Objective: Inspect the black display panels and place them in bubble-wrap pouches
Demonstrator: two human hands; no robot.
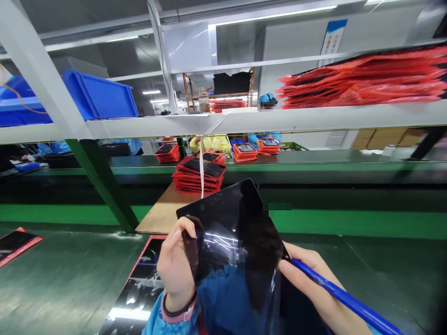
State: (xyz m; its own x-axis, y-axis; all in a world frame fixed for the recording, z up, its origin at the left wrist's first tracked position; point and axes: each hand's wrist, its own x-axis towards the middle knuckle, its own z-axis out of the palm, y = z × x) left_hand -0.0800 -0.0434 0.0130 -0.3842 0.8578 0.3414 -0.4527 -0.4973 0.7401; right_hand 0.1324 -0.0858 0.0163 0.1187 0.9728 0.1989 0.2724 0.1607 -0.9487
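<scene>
Left hand (pixel 178 267): held the black panel (pixel 233 265) by its left edge.
Right hand (pixel 314 274): held a blue stick (pixel 349 299), touching also the panel's right edge.
Black panel: was tilted between both hands, cut off at bottom.
Red-edged panel (pixel 142 272): lay on the green bench (pixel 77 274), partly hidden.
Red-wrapped stack (pixel 188 179): rested beyond on a brown board (pixel 162 209), crossed by a white strip (pixel 201 170).
Shelf (pixel 314 120): carried red packs (pixel 363 81) and a blue bin (pixel 101 95), blocking the far view.
Wall sign (pixel 333 41): bore small lettering, too blurred for reading.
</scene>
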